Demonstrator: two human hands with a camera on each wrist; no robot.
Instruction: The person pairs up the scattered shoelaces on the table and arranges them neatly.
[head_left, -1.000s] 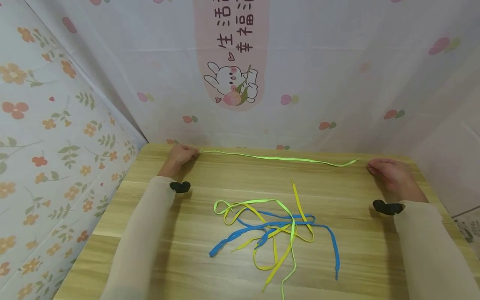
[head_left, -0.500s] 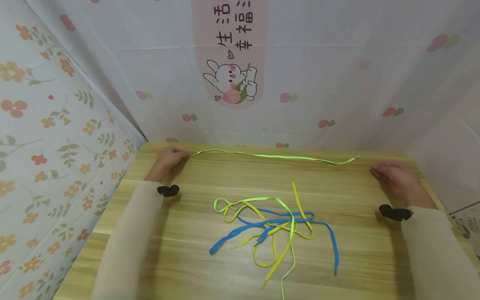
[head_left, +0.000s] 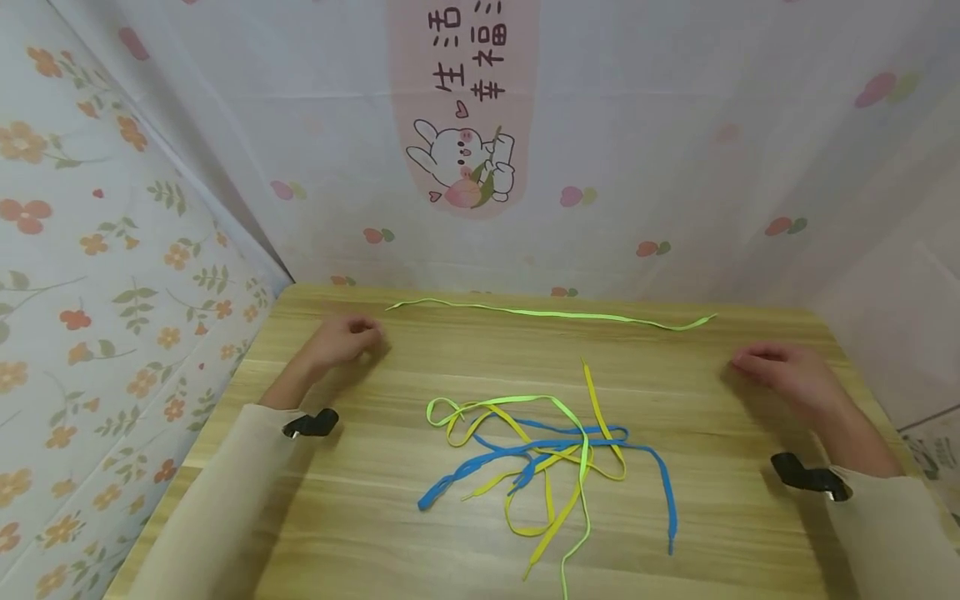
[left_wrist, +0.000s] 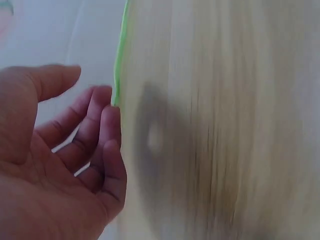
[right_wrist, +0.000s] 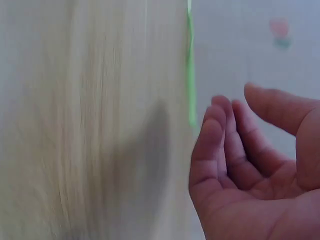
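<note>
A light green shoelace (head_left: 562, 314) lies stretched out from left to right along the far edge of the table. My left hand (head_left: 341, 340) hovers just short of its left end, fingers loosely bent and holding nothing. In the left wrist view a gap shows between thumb and fingertips (left_wrist: 111, 95). Near the lace's right end is my right hand (head_left: 787, 371), likewise empty, with its thumb apart from the loosely bent fingers in the right wrist view. Between the hands lies a loose tangle of blue shoelaces (head_left: 517, 450), yellow shoelaces (head_left: 551, 533) and another light green shoelace (head_left: 587, 467).
The wooden table (head_left: 375, 533) spreads under both arms. Behind it hangs a pale curtain (head_left: 637, 150) with a printed rabbit (head_left: 461, 158), and a flowered cloth (head_left: 112, 333) hangs on the left. The near green lace runs out of the head view at the bottom.
My left hand has let go of the stretched green lace's left end and drawn back toward me. My right hand has also drawn back a little. The tangle has stayed put.
</note>
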